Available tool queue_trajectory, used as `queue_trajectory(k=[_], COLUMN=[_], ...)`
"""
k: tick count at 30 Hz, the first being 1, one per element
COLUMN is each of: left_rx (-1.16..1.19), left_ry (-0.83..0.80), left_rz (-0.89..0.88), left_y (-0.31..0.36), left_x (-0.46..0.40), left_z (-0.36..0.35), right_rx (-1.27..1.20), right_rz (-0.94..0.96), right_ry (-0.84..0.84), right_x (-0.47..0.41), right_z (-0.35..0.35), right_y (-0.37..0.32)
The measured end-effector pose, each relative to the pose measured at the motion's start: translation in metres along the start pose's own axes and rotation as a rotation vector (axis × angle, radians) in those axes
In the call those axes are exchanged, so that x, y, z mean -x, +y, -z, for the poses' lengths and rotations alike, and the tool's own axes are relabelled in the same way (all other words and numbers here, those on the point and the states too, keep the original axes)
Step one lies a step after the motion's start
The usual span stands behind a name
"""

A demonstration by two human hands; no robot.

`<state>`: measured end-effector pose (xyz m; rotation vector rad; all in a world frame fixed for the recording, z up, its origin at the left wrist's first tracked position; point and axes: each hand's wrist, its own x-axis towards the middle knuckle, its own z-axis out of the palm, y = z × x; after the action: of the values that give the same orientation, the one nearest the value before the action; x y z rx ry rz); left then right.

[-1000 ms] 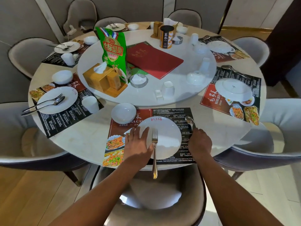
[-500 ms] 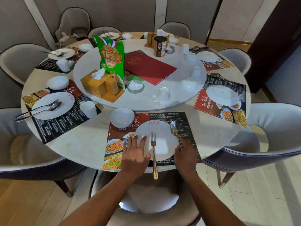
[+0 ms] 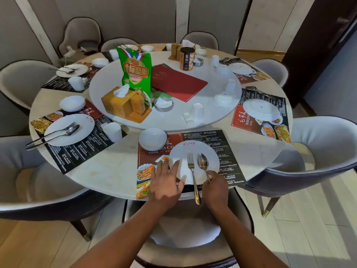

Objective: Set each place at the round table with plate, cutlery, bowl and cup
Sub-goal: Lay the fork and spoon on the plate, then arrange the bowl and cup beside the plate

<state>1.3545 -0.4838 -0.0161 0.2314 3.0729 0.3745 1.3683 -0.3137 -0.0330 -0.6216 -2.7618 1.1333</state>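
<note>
A white plate [image 3: 193, 151] lies on the printed placemat [image 3: 228, 144] at the near edge of the round table [image 3: 108, 171]. A fork [image 3: 192, 171] lies across the plate, its handle hanging past the table edge. My right hand [image 3: 215, 188] pinches the handle of a spoon [image 3: 202, 163] whose bowl rests on the plate beside the fork. With straight fingers, my left hand [image 3: 167, 182] rests flat on the plate's left rim. A white bowl [image 3: 152, 139] sits upside down above the plate's left. Loose cups [image 3: 197, 111] stand on the turntable.
The turntable [image 3: 173, 120] carries a green snack bag [image 3: 135, 72], a tissue box [image 3: 123, 105], a red menu [image 3: 177, 82], a tin and small bowls. Left places hold plate, cutlery, bowl and cup [image 3: 113, 131]; the right place has an upturned plate [image 3: 260, 111]. Chairs ring the table.
My right hand has carried the spoon leftward from the placemat onto the plate, beside the fork. My left hand has stayed on the plate's left rim.
</note>
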Motion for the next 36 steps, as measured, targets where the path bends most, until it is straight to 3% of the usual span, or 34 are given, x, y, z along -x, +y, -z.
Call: queue_trajectory(k=[16,25,30,36], left_rx=[0.036,0.04,0.075,0.056], left_ry=[0.004,0.028,0.062,0.142], left_rz=[-0.052,-0.107,-0.125,-0.104], left_y=[-0.006,0.003,0.015,0.026], left_x=[-0.004,-0.011,-0.02,-0.043], left_z=[0.004,0.004,0.003,0.007], right_rx=[0.095,0.213,0.299,0.373], right_rz=[0.001,-0.11,-0.025,0.088], right_ry=[0.013,0.036,0.092,0.039], right_x=[0.01,0.005,-0.007,-0.039], right_z=[0.001,0.023,0.041,0.055], right_y=[-0.007,-0.014,-0.025,-0.047])
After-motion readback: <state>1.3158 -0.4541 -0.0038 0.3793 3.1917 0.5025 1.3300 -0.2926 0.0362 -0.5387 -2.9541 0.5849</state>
